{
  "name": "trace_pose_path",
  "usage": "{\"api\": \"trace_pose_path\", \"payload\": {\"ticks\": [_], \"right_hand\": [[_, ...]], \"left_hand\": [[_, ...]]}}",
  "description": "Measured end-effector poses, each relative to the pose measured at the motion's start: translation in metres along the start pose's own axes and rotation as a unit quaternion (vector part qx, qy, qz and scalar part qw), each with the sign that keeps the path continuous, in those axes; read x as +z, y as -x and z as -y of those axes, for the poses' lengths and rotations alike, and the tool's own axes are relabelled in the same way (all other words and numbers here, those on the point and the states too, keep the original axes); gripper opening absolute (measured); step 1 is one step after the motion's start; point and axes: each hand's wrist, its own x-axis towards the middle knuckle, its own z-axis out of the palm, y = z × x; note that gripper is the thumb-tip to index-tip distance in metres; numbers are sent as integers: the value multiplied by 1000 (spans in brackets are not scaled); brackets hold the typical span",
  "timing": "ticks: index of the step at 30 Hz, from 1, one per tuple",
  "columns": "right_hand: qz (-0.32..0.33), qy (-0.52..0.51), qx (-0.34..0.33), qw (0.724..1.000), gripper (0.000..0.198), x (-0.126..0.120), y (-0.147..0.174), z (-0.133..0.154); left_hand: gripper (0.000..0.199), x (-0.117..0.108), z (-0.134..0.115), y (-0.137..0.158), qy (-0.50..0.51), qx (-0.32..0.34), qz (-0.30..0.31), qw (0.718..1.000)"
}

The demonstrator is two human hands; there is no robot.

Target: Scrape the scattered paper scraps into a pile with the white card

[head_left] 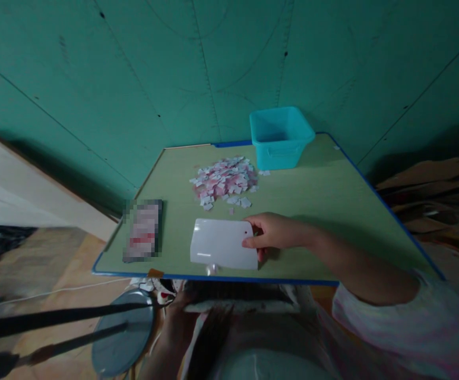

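Observation:
My right hand [267, 232] is closed on the right edge of a thin white plastic sheet [221, 245], thumb on top, beside a small hole near that edge. The glossy sheet lies low over the front of the table. At its lower edge sits a small clear, crumpled-looking thing [212, 269] that I cannot name. Behind the sheet is a loose pile of small pink and white paper-like pieces [229, 177]. Below the table's front edge, by my lap, is my left hand [177, 316]; it is dim and its fingers are hidden.
The greenish table [324, 195] has a blue-taped rim and stands against a green wall [229, 63]. A turquoise plastic bin [279, 153] stands at the back right. A blurred-out flat object [144, 232] lies at the left. A round grey stool [124, 338] is at the lower left.

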Motion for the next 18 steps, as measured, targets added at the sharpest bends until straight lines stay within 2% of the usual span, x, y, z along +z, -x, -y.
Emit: {"api": "trace_pose_path", "payload": {"ticks": [2,4,8,13,18], "right_hand": [[23,8,3,1000,22,0,1,0],[12,11,-7,1000,21,0,2,1],[0,-5,-8,1000,20,-1,3,3],[59,13,24,998,23,-1,5,3],[58,30,30,997,22,-2,8,5]], "left_hand": [[32,-4,2,-2,13,-15,22,1000],[35,-8,4,-4,25,-23,28,999],[26,-11,7,-6,22,-32,2,999],[30,-11,6,-5,17,-31,72,997],[28,-10,6,-5,16,-38,61,997]]}}
